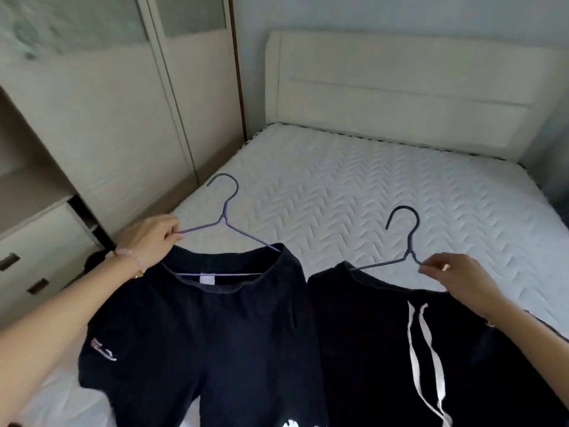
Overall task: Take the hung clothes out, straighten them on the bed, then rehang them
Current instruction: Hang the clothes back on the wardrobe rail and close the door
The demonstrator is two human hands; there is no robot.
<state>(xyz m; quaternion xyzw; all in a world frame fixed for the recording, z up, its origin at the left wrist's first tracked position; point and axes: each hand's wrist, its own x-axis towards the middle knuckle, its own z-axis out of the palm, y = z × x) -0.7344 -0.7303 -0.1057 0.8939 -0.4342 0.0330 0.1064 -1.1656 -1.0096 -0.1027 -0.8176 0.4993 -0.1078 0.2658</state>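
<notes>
Over a white quilted bed [338,186], the left hand [151,241] pinches a purple wire hanger [227,215] in navy shorts [200,334], and the right hand [455,280] pinches a dark hanger [408,241] in black drawstring shorts [369,349]; lifting both to rehang seems next.

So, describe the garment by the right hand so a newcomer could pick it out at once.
Start at the white quilted mattress; two dark garments lie side by side at its near edge. It is the black garment on the right, on the dark hanger that the right hand pinches. Only it has long white drawstrings; the navy garment beside it has none.
</notes>
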